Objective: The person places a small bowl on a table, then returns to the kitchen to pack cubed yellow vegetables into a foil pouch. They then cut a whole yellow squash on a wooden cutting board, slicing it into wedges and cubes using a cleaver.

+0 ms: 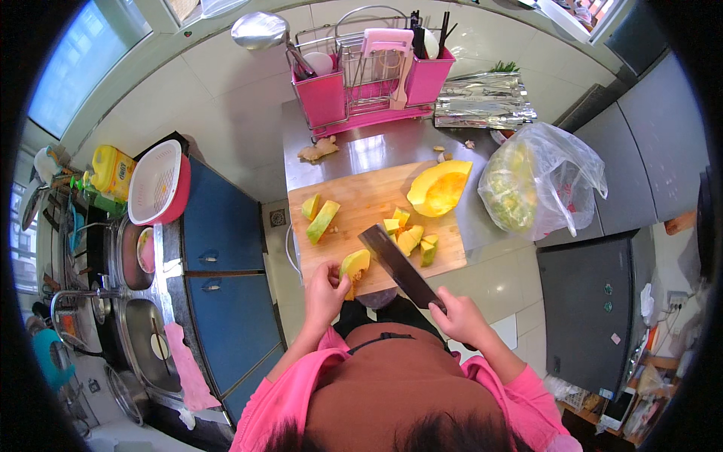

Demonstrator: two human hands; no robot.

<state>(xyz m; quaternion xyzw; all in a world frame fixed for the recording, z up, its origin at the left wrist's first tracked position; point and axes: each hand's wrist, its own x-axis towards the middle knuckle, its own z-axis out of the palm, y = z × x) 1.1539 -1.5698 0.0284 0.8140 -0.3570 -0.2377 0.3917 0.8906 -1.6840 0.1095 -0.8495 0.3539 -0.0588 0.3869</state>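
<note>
My left hand (pixel 329 287) grips a wedge of pumpkin (pixel 356 264) at the near edge of a wooden cutting board (pixel 367 189). Orange pulp and seeds hang from the wedge. In my right hand (pixel 462 316) is a cleaver (pixel 398 263), its dark blade slanting up and left over the board, just right of the wedge. Cut pumpkin chunks (pixel 409 240) lie behind the blade. Two more pieces (pixel 323 221) rest on the board's left side. A large hollowed pumpkin section (pixel 441 189) sits at the far right corner, its orange inside facing up.
Behind the board stands a pink utensil rack (pixel 373 93); ginger root (pixel 318 149) lies before it. A plastic bag of produce (pixel 525 183) sits on the right, below a foil sheet (pixel 483 101). Further left are a double sink (pixel 149 339) and a pink-and-white colander (pixel 160 183).
</note>
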